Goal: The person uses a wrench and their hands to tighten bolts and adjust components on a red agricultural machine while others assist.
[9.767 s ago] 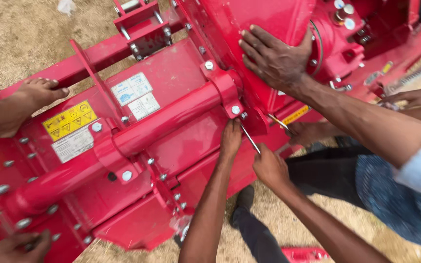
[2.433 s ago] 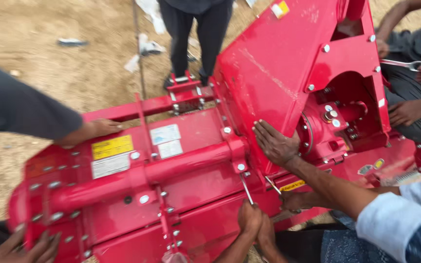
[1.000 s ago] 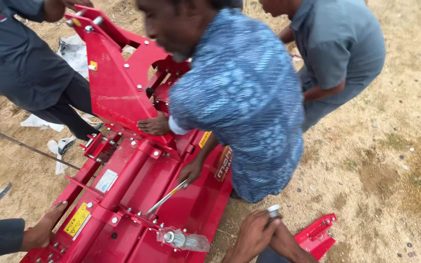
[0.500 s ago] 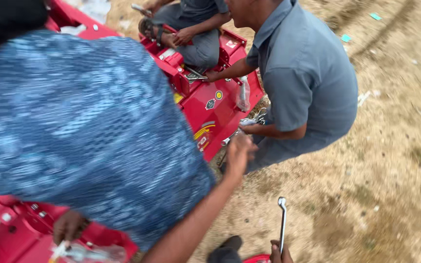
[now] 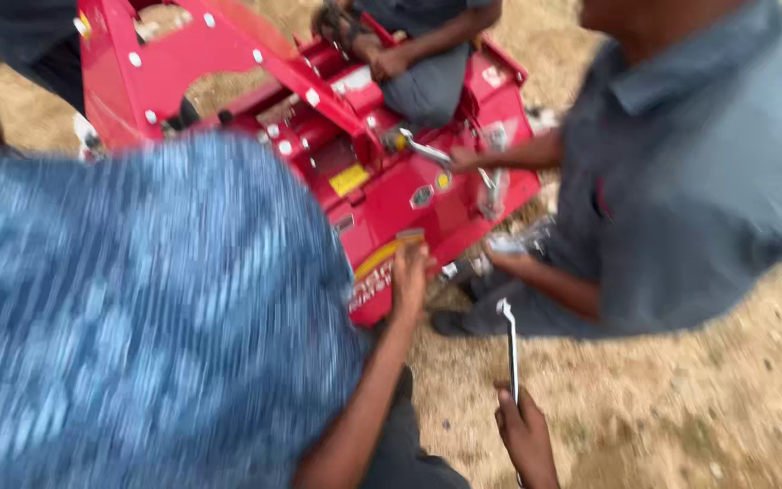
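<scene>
Right hand [image 5: 527, 435] clenched round the lower shaft of a wrench [image 5: 509, 349], head pointing up above the fist; left hand [image 5: 409, 272] flat against the red machine [image 5: 427, 195], fingers open, gripping nothing

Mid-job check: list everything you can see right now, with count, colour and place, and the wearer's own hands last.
Farm implement: one, red, bolted steel, upper centre on the ground.
Yellow label: one, on the implement's middle panel.
Person in blue patterned shirt: one, blurred, filling the left foreground.
Person in grey shirt: one, crouched at right, arms reaching to the implement's end.
Seated person: one, grey clothes, on top of the implement, upper centre.
Coworker's wrench: one, silver, at the implement's right end.
Ground: sandy with dry grass, lower right.
Spanner: one, silver, upright, bottom centre.
Left hand: touching the implement's lower edge.
Right hand: gripping the spanner's lower end.
</scene>
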